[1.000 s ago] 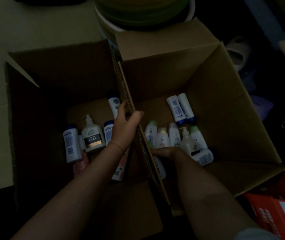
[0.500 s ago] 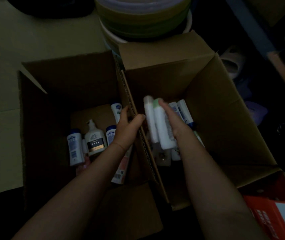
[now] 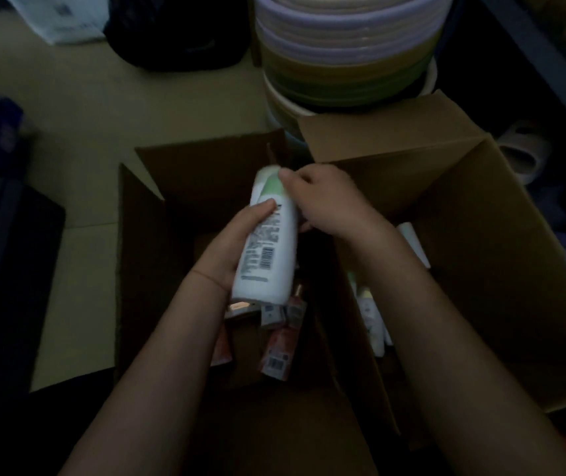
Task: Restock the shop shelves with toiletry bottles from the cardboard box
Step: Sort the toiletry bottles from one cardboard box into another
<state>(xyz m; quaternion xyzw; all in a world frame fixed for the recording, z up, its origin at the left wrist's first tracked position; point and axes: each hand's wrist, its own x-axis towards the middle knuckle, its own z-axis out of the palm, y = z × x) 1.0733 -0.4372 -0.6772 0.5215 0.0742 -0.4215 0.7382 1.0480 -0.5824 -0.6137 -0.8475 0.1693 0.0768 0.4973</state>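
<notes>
Now both hands meet over the open cardboard boxes. Half a second ago the right hand (image 3: 326, 204) was lifting white bottles out of the right box (image 3: 501, 269) while the left hand (image 3: 236, 242) rested on the cardboard wall between the two boxes; that wall is let go, and the left hand has come up to take the load. Its fingers curl round the body of a white bottle (image 3: 267, 249) with a pale green cap, barcode facing up, held above the left box (image 3: 144, 242). The right hand's fingers are bent over the cap end of the same bottle; a second white cap seems to show just behind the green one, but blur makes it hard to tell whether two bottles are held. More bottles (image 3: 374, 314) lie down in the right box, and pink tubes (image 3: 278, 348) lie in the left box under the held bottle.

Judging by this, the bottle is being passed or gathered into the left hand, freeing the right to reach for more before anything goes to the shelves. No shelf spot is visible at this moment. Stacked basins (image 3: 346, 49) stand on the floor beyond the boxes.
</notes>
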